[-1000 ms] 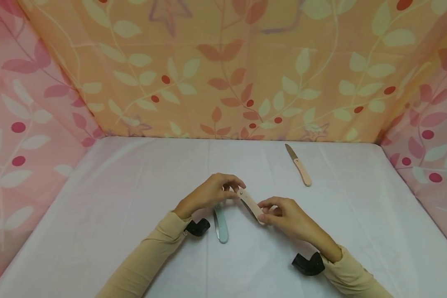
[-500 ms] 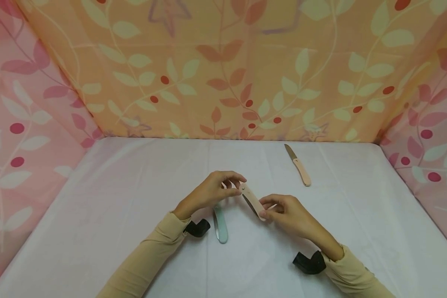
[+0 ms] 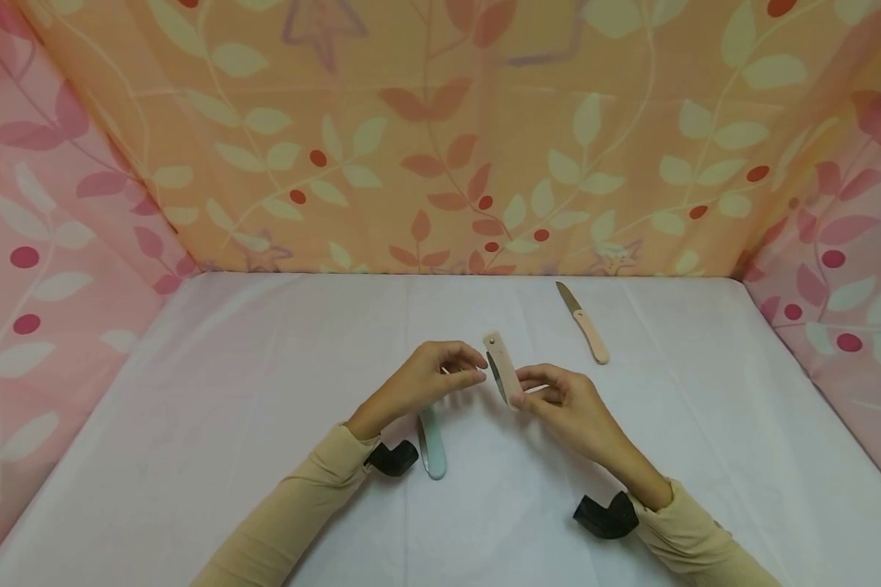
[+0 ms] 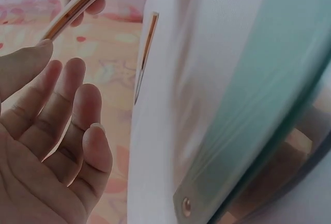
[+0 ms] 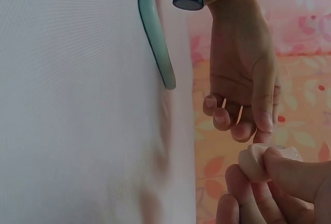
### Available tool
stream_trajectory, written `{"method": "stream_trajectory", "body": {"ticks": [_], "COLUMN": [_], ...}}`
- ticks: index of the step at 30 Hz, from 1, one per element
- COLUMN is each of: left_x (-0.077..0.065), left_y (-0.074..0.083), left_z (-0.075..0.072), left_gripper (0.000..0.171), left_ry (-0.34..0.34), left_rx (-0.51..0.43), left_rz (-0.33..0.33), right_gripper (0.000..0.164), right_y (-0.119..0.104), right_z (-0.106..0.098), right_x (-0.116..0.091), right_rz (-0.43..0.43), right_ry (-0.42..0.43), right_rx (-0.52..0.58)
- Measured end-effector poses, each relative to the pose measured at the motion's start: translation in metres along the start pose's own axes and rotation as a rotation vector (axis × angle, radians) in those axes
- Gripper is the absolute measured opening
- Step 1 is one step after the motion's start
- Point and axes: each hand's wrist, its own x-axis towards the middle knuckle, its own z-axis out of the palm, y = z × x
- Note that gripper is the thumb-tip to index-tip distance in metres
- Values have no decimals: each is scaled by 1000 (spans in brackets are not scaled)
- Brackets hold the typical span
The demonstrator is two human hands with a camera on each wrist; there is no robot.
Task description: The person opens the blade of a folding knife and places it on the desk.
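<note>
My right hand [image 3: 568, 408] pinches a pale beige folding knife [image 3: 505, 371] by its lower end, between thumb and fingers. The knife is folded, its blade edge showing along the handle's left side, with a rivet at the top. It is held tilted above the table. Close to its left side is my left hand [image 3: 444, 375], fingers loosely bent and holding nothing; in the left wrist view the thumb [image 4: 31, 66] appears near the knife's end. Below the left hand a mint-green folding knife [image 3: 432, 444] lies folded on the cloth, its top partly hidden.
An unfolded knife [image 3: 583, 324] with a beige handle lies at the back right of the white-covered table [image 3: 301, 326]. Orange patterned cloth [image 3: 440, 147] rises behind the table, and pink patterned cloth stands at both sides.
The left fingers have let go of the beige folding knife's upper end. My right hand has raised the knife and turned it more upright. The other knives have stayed put.
</note>
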Motion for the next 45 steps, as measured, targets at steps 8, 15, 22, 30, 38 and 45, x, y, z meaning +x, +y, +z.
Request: {"method": "stream_trajectory", "body": {"ticks": [8, 15, 22, 30, 38, 45], "left_x": [-1, 2, 3, 2, -1, -1], "left_y": [-1, -1, 1, 3, 4, 4], "left_z": [6, 10, 11, 13, 13, 13], "left_gripper": [12, 11, 14, 13, 12, 10], "left_ry": [-44, -56, -83, -98, -107, -100], "left_rx": [-60, -68, -59, -76, -73, -29], "left_rz": [23, 29, 26, 25, 5, 9], "right_gripper": [37, 36, 35, 35, 34, 32], "right_y": [1, -1, 0, -1, 0, 2], "right_z": [1, 3, 5, 5, 6, 6], "right_x": [2, 2, 3, 1, -2, -1], "right_rz": [28, 33, 28, 22, 14, 23], "right_ry": [-10, -13, -20, -41, -62, -43], "right_rx": [35, 62, 87, 97, 89, 56]}}
